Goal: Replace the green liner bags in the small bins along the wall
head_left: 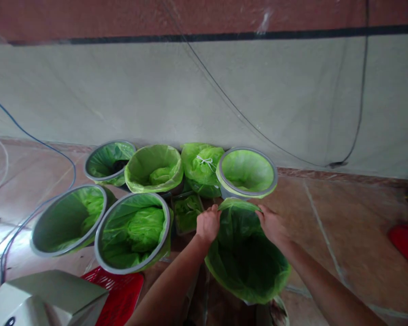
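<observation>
— On the tiled floor (pixel 343 217), right at the foot of the pale wall (pixel 122 99) — what are the hands doing?

— Both grip the far edge of a green bin liner (pixel 248 258). The left hand (pixel 208 224) has its fingers curled shut over the liner's rim on one side; the right hand (pixel 271 222) pinches the same rim on the other side, fingers closed on the plastic.

— And where does that liner sit?

— In the nearest bin, just in front of the person, its mouth pulled open and its plastic folded over the bin's edge. The bin under it is almost wholly covered.

— What else is around it?

— More bins, all lined in green. Just beyond the hands stands a grey-rimmed bin (pixel 247 173); beside that lies a tied green bag (pixel 201 166) with a white string knot, then a bin with its liner folded over the rim (pixel 154 168), and another grey-rimmed one (pixel 109 161) at the far left of that row. Nearer are two large tilted bins (pixel 133 232) — the second (pixel 68 219) lies further left. A small square container (pixel 187 213) with green plastic sits between the large bin and the left hand.

— Anything else?

— A red basket (pixel 119 294), a white box (pixel 47 296), a blue cable (pixel 37 145) along the floor.
</observation>
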`<action>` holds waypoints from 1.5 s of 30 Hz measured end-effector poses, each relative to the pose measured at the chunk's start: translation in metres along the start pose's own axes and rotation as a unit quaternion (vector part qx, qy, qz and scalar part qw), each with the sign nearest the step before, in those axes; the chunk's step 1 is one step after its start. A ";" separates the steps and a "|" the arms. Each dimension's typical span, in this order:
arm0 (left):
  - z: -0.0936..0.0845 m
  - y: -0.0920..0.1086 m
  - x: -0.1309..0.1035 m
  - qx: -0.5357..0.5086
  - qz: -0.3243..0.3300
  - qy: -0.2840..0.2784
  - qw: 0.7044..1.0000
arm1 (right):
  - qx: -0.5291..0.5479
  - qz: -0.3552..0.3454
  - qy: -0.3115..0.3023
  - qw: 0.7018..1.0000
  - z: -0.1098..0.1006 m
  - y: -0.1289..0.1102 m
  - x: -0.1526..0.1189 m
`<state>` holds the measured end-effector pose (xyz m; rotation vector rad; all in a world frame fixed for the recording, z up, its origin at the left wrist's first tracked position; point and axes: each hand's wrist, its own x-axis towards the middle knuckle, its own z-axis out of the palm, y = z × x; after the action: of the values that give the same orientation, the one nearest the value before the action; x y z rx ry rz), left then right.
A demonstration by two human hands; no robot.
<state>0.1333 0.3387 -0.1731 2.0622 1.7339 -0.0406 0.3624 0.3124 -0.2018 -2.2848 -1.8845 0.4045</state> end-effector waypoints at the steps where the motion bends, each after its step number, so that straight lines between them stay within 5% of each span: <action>1: -0.002 0.000 0.000 0.001 0.001 -0.007 1.000 | 0.013 0.005 -0.007 1.000 -0.003 -0.002 0.000; 4: -0.008 -0.001 -0.002 -0.007 0.015 0.010 1.000 | 0.086 0.056 0.013 0.995 -0.020 -0.006 0.008; 9: -0.027 -0.008 0.002 -0.062 0.020 0.133 0.989 | 0.116 0.264 0.109 0.951 -0.048 0.003 0.060; 14: -0.045 -0.023 0.020 -0.149 -0.020 0.153 0.977 | 0.038 0.278 0.054 0.958 -0.050 0.012 0.107; 22: -0.056 -0.032 0.028 -0.218 -0.028 0.168 0.961 | 0.025 0.271 0.099 0.957 -0.065 0.002 0.110; 25: -0.062 -0.029 0.028 -0.270 -0.004 0.182 0.946 | 0.066 0.255 0.125 0.957 -0.082 0.006 0.094; 28: -0.069 -0.023 0.019 -0.380 0.023 0.177 0.908 | 0.120 0.219 0.131 0.959 -0.092 0.017 0.051; 34: -0.070 -0.005 -0.038 -0.581 -0.008 0.012 0.814 | 0.200 0.182 0.069 0.960 -0.079 0.034 -0.086; 39: -0.052 -0.006 -0.079 -0.521 -0.022 -0.048 0.852 | 0.234 0.200 0.013 0.951 -0.056 0.033 -0.144; 45: -0.034 -0.024 -0.074 -0.429 -0.025 -0.014 0.903 | 0.224 0.170 0.018 0.959 -0.032 0.031 -0.133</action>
<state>0.0862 0.2850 -0.1276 1.3437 1.4052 0.5741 0.3778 0.1774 -0.1658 -2.2638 -1.2136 0.7416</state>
